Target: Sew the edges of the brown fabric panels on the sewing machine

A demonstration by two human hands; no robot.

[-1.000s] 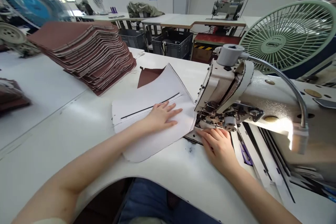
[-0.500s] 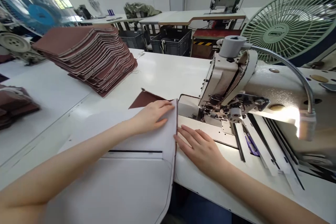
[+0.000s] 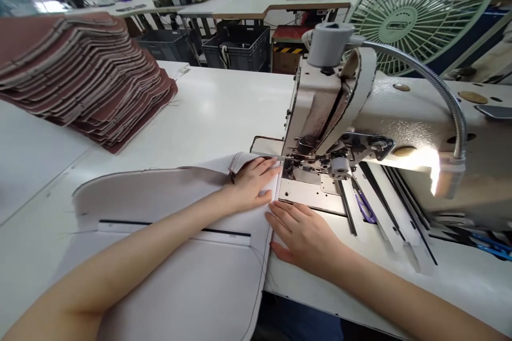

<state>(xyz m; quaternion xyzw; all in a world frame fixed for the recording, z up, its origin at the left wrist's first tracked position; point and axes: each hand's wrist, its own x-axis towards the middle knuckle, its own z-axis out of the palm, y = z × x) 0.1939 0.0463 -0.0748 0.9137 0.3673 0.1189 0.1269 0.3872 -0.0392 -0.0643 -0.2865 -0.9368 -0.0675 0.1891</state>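
Observation:
A pale sheet-like panel [image 3: 192,277] with a stitched seam along its rim lies in front of me. Two dark strips show across its middle, partly under my left forearm. My left hand [image 3: 254,184] rests flat on its upper right corner, fingers stretched toward the needle area of the sewing machine [image 3: 316,106]. That corner is beside the presser foot; the exact contact is hard to see. Beside the panel's right edge, my right hand [image 3: 304,234] lies with fingers extended and fingertips touching the edge. Behind my left hand the panel's far edge is curled up.
A tall stack of brown panels [image 3: 100,74] stands at the left. Purple-handled scissors [image 3: 365,206] and long strips [image 3: 384,208] lie right of the machine bed. A lit lamp [image 3: 446,176] hangs at right, before a green fan [image 3: 420,16]. Grey crates [image 3: 240,48] stand behind.
The panel's corner has come up to the presser foot, with my left hand moving along on it. Its far edge now curls up. The camera view has shifted right.

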